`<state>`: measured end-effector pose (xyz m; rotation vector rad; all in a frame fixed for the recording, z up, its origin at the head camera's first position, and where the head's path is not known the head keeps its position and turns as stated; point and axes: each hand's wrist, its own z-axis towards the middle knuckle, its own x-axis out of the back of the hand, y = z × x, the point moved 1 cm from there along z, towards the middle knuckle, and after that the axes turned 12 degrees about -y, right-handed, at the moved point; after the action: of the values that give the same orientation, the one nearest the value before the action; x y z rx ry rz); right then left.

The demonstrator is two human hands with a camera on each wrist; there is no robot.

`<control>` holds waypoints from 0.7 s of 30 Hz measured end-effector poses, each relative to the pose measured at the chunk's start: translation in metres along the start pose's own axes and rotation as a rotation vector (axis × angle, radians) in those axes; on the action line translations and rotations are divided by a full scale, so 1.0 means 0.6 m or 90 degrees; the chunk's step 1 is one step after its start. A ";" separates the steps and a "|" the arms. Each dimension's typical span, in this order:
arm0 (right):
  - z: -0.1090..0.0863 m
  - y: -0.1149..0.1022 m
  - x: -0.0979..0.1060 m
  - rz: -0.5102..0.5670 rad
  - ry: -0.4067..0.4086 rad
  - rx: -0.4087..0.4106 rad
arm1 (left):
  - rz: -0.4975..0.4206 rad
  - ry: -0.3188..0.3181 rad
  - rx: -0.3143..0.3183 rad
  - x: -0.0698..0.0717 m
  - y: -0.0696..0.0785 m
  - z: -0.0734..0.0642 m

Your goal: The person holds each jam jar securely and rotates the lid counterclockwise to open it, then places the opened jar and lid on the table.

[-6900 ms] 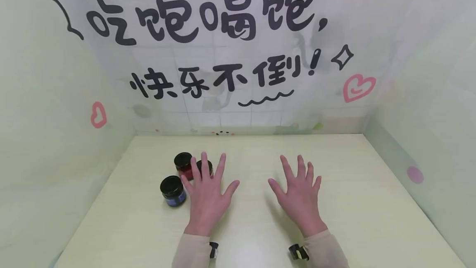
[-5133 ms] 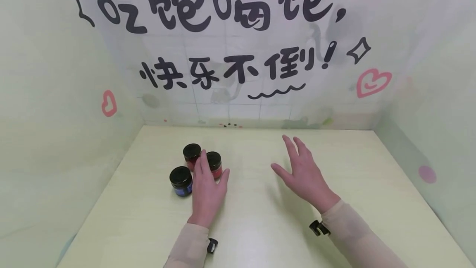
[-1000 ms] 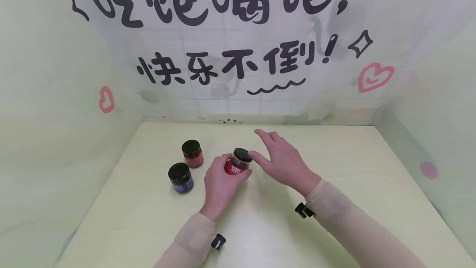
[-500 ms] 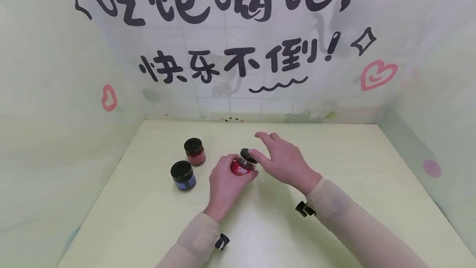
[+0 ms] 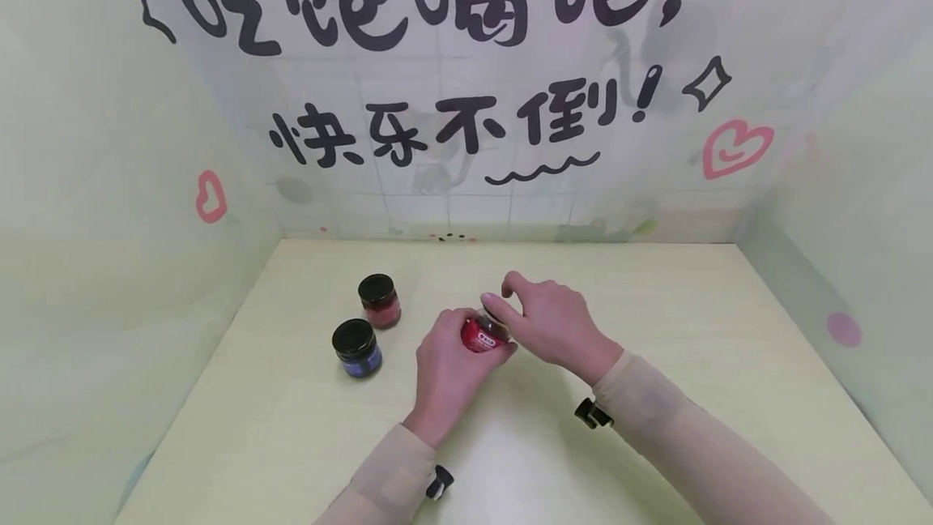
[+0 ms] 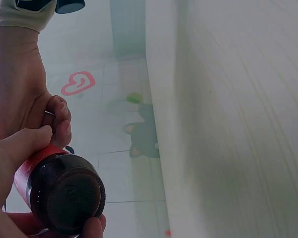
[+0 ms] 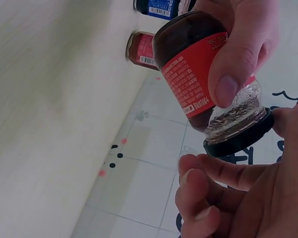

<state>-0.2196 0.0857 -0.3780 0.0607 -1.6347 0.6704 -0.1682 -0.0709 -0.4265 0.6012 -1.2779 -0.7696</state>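
My left hand [image 5: 448, 367] grips a glass jar [image 5: 484, 339] with a red label and dark contents, holding it off the table and tilted toward the right hand. In the left wrist view the jar's dark base [image 6: 69, 198] faces the camera. The jar's black lid [image 7: 241, 140] shows in the right wrist view, on the clear upper glass. My right hand [image 5: 560, 321] has its curled fingers and thumb at the lid's rim, one to each side. From the head view, that hand hides most of the lid.
Two more black-lidded jars stand upright on the pale table [image 5: 291, 444], left of my hands: one pink-red [image 5: 382, 313], one blue-labelled [image 5: 360, 361]. A printed backdrop [image 5: 474, 209] rises at the table's back, with side panels at left and right.
Earlier both hands were spread and held nothing; the left then took the red-labelled jar from the group and lifted it. Since half a second ago the right fingers have curled over the lid.
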 end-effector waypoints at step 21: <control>-0.008 0.003 -0.002 0.062 0.063 -0.024 | 0.081 0.018 -0.095 -0.010 0.025 -0.008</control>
<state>-0.2158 0.0888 -0.3795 -0.0791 -1.5624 0.7058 -0.1614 -0.0568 -0.4195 0.4051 -1.2095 -0.7408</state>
